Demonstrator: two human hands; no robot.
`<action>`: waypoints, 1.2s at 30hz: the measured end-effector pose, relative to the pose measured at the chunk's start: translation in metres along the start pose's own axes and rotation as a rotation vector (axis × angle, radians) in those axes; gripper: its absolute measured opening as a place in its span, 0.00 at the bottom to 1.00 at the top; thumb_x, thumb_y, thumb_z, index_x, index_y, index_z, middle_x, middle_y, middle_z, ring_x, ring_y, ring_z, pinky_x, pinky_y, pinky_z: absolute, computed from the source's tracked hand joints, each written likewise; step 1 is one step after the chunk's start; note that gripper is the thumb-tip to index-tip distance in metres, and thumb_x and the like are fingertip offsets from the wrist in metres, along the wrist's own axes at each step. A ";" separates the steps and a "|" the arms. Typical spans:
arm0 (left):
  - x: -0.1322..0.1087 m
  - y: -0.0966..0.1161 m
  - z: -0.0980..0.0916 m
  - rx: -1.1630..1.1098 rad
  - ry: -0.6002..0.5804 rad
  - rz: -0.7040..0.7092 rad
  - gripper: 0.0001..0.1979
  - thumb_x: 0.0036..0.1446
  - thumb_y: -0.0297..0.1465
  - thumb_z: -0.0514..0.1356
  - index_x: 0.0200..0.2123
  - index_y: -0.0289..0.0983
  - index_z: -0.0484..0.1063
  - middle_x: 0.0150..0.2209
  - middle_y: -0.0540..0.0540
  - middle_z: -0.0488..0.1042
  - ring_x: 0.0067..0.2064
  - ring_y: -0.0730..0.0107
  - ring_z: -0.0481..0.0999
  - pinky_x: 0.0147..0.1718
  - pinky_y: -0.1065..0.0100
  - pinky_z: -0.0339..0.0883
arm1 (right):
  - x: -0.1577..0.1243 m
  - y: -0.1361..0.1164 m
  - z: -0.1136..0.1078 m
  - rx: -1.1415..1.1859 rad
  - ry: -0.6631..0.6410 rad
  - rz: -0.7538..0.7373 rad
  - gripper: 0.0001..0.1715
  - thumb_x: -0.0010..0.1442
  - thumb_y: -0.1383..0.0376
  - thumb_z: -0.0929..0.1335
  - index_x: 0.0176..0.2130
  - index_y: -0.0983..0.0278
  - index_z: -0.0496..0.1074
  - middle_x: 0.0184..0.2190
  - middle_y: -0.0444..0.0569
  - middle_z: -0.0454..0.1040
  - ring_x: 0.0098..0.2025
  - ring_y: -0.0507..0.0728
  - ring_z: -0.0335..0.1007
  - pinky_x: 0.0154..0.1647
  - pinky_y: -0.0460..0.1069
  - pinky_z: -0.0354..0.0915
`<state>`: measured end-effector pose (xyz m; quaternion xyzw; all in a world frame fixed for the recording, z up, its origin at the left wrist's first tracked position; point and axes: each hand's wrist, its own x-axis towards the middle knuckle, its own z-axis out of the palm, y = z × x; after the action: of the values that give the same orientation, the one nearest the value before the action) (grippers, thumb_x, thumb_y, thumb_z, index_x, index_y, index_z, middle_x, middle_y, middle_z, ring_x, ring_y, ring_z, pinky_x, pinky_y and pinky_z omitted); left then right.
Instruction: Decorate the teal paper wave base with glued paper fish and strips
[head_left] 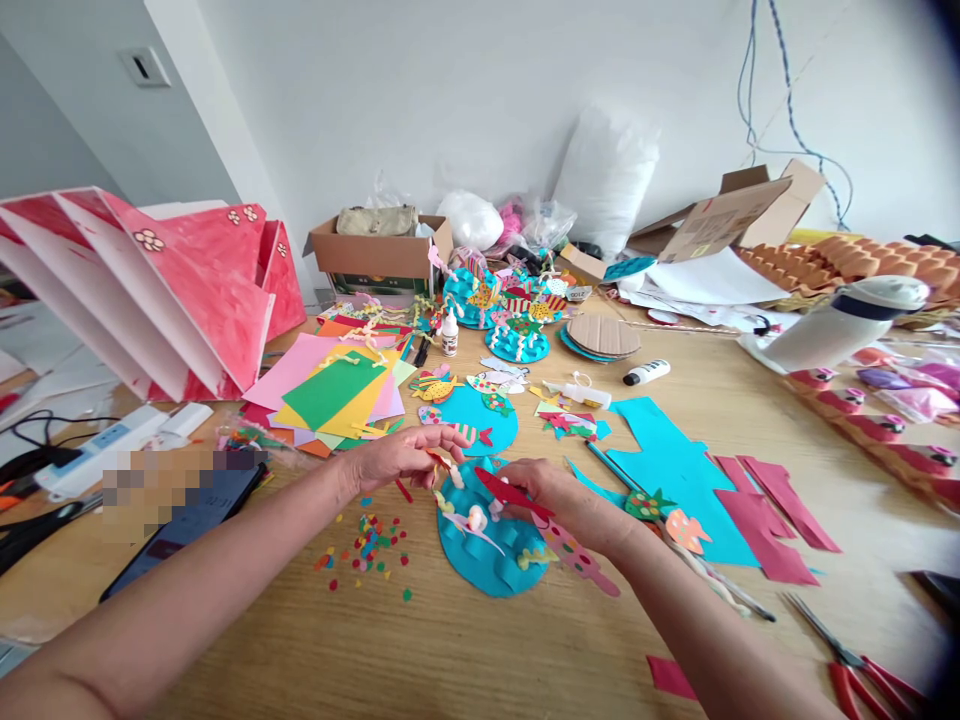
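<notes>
A light touch likely best spares the round blue paper disc (480,575) on the brown wooden table (300,645) below both hands, the left hand (411,458) half-curled, the right hand (546,490) partly hidden behind pointed red paper (504,490), either grip impossible to tell.

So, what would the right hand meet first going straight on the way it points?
Probably the left hand: the line runs leftward above the near blue disc toward its fingers. Depth is unclear, so it might pass underneath.
</notes>
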<state>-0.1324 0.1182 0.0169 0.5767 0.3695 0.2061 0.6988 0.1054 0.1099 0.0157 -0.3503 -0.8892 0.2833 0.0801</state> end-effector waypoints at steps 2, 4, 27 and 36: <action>0.000 0.001 -0.001 0.017 0.010 0.007 0.24 0.41 0.22 0.52 0.45 0.37 0.65 0.45 0.45 0.67 0.27 0.79 0.66 0.23 0.78 0.60 | -0.001 0.000 -0.001 -0.002 0.007 0.023 0.06 0.54 0.66 0.63 0.29 0.64 0.69 0.26 0.45 0.72 0.27 0.50 0.63 0.26 0.43 0.56; 0.000 0.002 -0.002 0.029 0.019 0.018 0.24 0.40 0.22 0.52 0.45 0.37 0.65 0.44 0.45 0.68 0.25 0.80 0.65 0.22 0.78 0.59 | -0.002 0.001 -0.002 -0.007 0.015 0.051 0.06 0.53 0.67 0.63 0.29 0.64 0.70 0.26 0.45 0.73 0.27 0.50 0.63 0.26 0.43 0.55; -0.004 0.000 0.001 0.047 0.011 0.039 0.19 0.44 0.23 0.51 0.43 0.37 0.65 0.41 0.46 0.66 0.30 0.76 0.67 0.28 0.75 0.59 | -0.168 0.030 0.004 -0.207 0.229 0.845 0.11 0.52 0.59 0.61 0.25 0.59 0.69 0.21 0.43 0.72 0.24 0.53 0.66 0.23 0.46 0.54; -0.005 0.005 0.004 0.011 0.001 0.044 0.18 0.47 0.25 0.51 0.44 0.37 0.64 0.42 0.46 0.65 0.31 0.74 0.67 0.30 0.72 0.60 | -0.157 0.016 0.025 -0.187 0.218 0.947 0.09 0.51 0.57 0.61 0.27 0.60 0.64 0.23 0.44 0.72 0.26 0.55 0.66 0.23 0.46 0.52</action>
<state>-0.1317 0.1130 0.0237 0.5885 0.3584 0.2195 0.6907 0.2222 0.0034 -0.0046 -0.7491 -0.6404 0.1693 0.0031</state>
